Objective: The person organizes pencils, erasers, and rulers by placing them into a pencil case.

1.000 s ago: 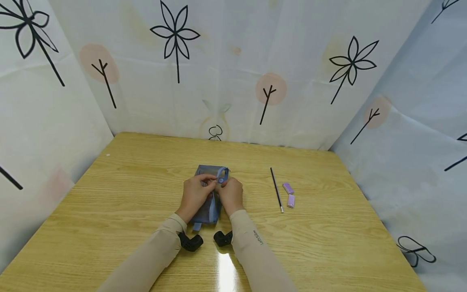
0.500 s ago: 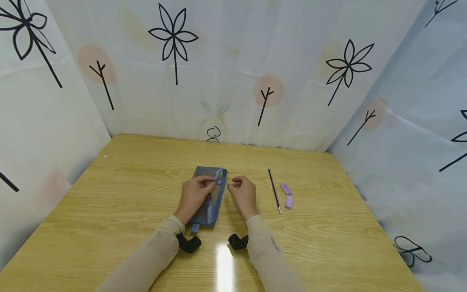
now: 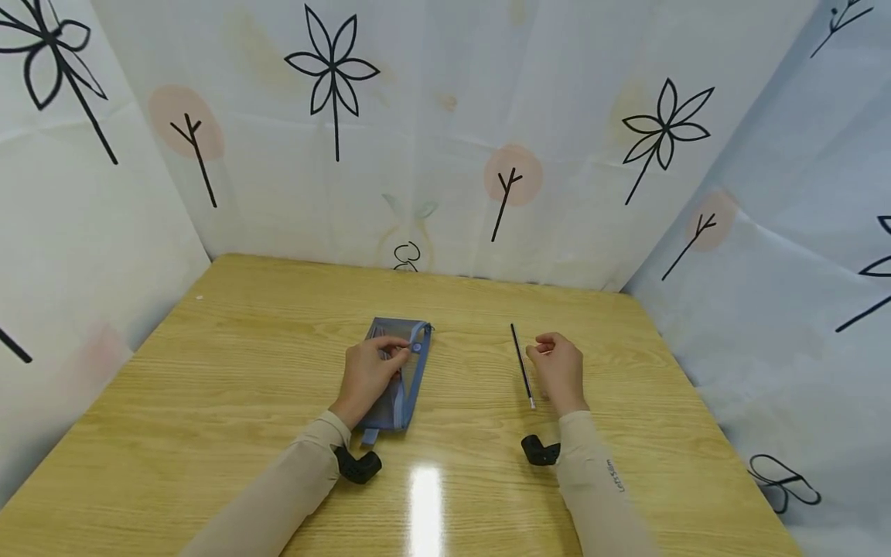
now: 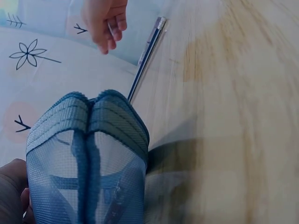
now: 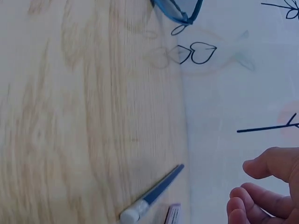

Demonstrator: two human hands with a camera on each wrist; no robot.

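Note:
A blue mesh pencil case (image 3: 381, 402) with a zipper lies on the table, its end filling the lower part of the left wrist view. My left hand (image 3: 370, 373) holds it by its opening edge, thumb and fingers together there. To the right, my right hand (image 3: 559, 373) is over the spot beside a dark pencil (image 3: 522, 363) with a white eraser end. Its thumb stands apart from loosely bent fingers in the right wrist view, with nothing between them. The end of a purple eraser (image 5: 173, 214) shows near the pencil; in the head view the hand hides the erasers.
The wooden table (image 3: 278, 309) is enclosed by white cloth (image 3: 431, 116) printed with flowers and trees. Black wrist cameras (image 3: 358, 466) sit under both sleeves. A bright light reflection lies on the table's front part.
My right hand has left the pencil case and travelled right, past the pencil, now covering the two purple erasers. My left hand has kept its place on the case.

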